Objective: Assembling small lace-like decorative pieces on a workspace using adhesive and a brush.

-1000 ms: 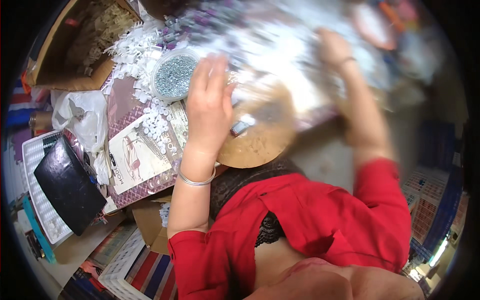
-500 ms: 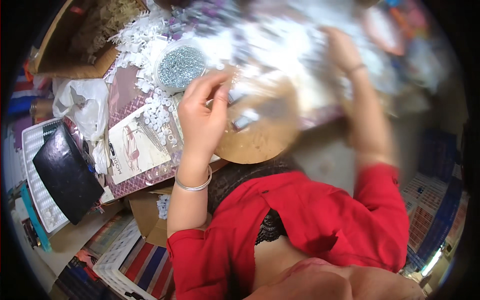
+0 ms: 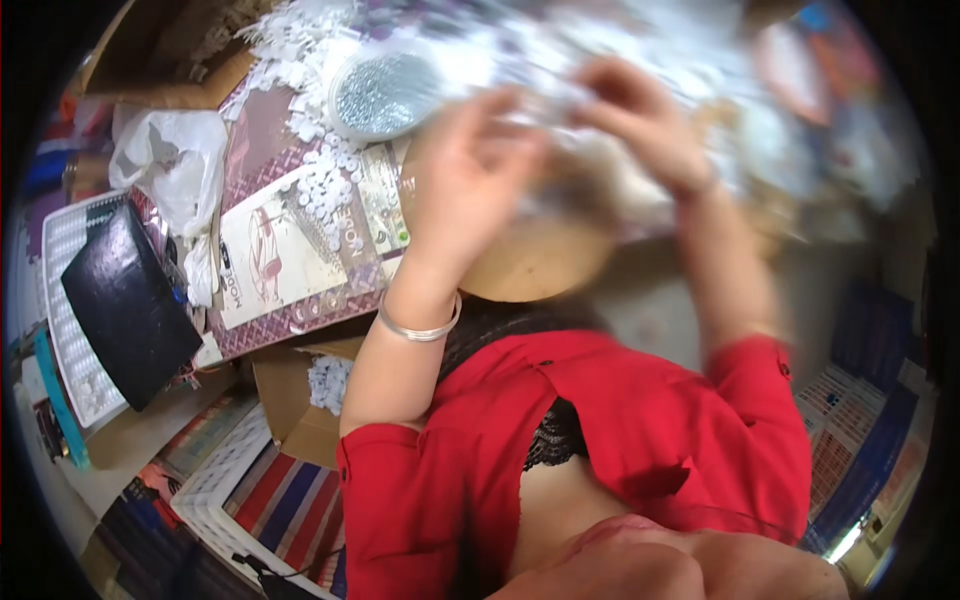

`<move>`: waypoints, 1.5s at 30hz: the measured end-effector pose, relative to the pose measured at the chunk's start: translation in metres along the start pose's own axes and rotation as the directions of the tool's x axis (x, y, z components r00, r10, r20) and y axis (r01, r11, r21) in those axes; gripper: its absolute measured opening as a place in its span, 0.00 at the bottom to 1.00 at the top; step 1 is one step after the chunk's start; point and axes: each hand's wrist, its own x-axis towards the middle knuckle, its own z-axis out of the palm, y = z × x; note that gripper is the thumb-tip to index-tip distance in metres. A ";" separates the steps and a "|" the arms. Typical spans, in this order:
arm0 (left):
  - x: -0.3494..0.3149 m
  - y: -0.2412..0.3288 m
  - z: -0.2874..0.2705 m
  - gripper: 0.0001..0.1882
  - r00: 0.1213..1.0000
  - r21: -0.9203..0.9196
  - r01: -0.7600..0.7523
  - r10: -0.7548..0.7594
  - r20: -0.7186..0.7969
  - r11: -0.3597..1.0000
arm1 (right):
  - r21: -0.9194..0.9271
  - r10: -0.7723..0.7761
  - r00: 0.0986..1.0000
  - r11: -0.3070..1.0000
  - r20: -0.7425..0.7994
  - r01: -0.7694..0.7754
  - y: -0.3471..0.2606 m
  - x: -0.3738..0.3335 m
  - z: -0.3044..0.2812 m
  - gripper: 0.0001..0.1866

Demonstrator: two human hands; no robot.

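Observation:
My left hand point(image 3: 475, 175), smeared by motion, hovers over the near-left part of a round tan board point(image 3: 540, 265). Its fingers point away from me, and what they hold, if anything, cannot be seen. Close by on the right is my right hand point(image 3: 645, 125), thumb and fingers curled together at a small pale piece too blurred to name. Left of the hands stands a round clear tub point(image 3: 385, 95) filled with small shiny silvery metal parts. Small white round plastic pieces point(image 3: 325, 185) lie in a cluster below the tub.
White plastic parts point(image 3: 290, 45) are heaped along the far side of the table. A cardboard box point(image 3: 160, 60) stands far left, near a white plastic bag point(image 3: 175, 165). A black curved object point(image 3: 130, 310) rests on a white basket point(image 3: 75, 340). Under the table sits an open box point(image 3: 300, 410).
My right hand has come in from the far right to meet the left. My left hand has lifted slightly away and to the right. The whole view has shifted a little.

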 end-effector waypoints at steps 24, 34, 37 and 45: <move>-0.051 -0.022 -0.027 0.11 0.909 0.492 -0.399 0.263 0.325 0.774 | -0.756 -0.165 0.913 0.516 0.373 0.402 0.021 -0.031 0.043 0.07; 0.029 -0.002 -0.066 0.06 0.946 0.614 -0.305 0.306 0.108 0.728 | -0.887 -0.178 0.975 0.418 0.131 0.196 0.033 0.010 0.009 0.07; 0.059 -0.009 -0.076 0.04 0.951 0.819 -0.248 0.292 0.103 0.518 | -0.951 -0.151 0.960 0.168 0.234 0.258 0.037 0.013 0.018 0.07; 0.066 -0.018 -0.078 0.05 0.919 0.865 -0.300 0.366 0.148 0.403 | -0.824 -0.365 0.879 0.359 0.307 0.437 0.032 0.004 0.037 0.08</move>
